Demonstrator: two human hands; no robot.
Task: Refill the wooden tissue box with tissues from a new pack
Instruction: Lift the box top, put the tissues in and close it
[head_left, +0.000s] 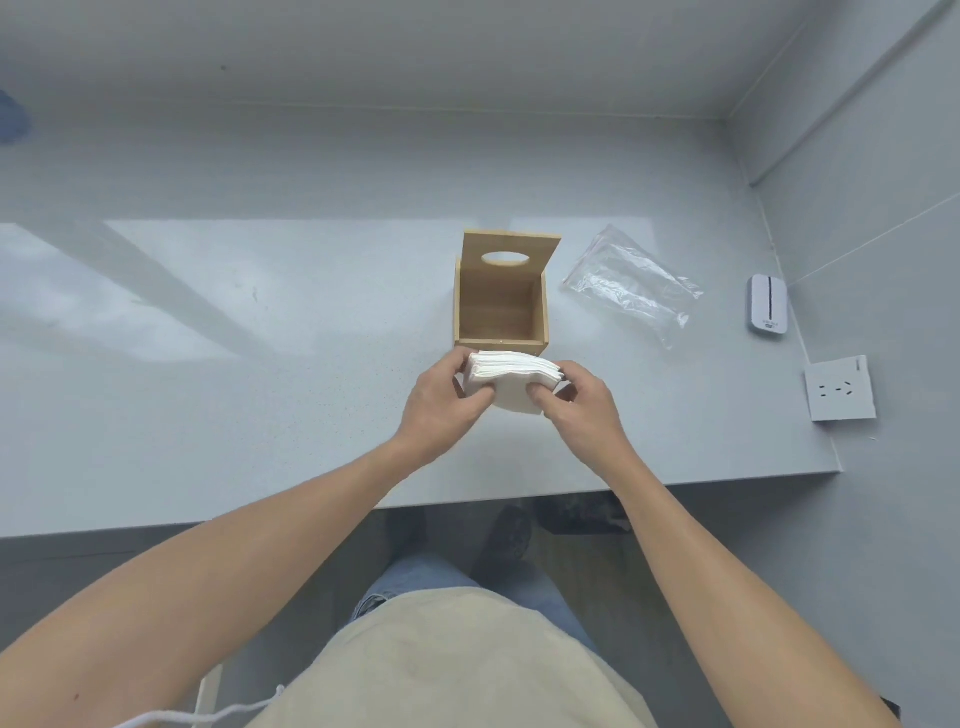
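The white stack of folded tissues (511, 375) sits between both hands, held just above the grey tabletop (260, 322) at the near side of the box. Its long axis runs left-right, approx parallel to the box's front wall, w/ one loose sheet hanging below toward the person. The left hand (447, 400) pinches the stack's left end, thumb on the near face and fingers curled round the far side; the right hand (576, 402) does the same at the right end, thumb tip pressed on the front sheet. Both hands are closed on the stack, neither flat nor spread.

The square light-wood tissue box (500, 312) stands directly beyond the stack, i.e. straight ahead of the fingers, just apart from them. Its lid w/ oval slot (509, 258) is tipped up and back at the far edge, so the mouth is open and the inside looks empty. The coming move likely turns on this: stack goes forward and down into the opening, and its width looks close to the box's inner width, so ends may need squeezing in. Both hands are about equally near; neither has the advantage.

Right of the box, well apart, lies the crumpled clear plastic pack wrapper (631, 286), seemingly empty. Farther right, a small white device (768, 304) and a white wall socket plate (840, 387).
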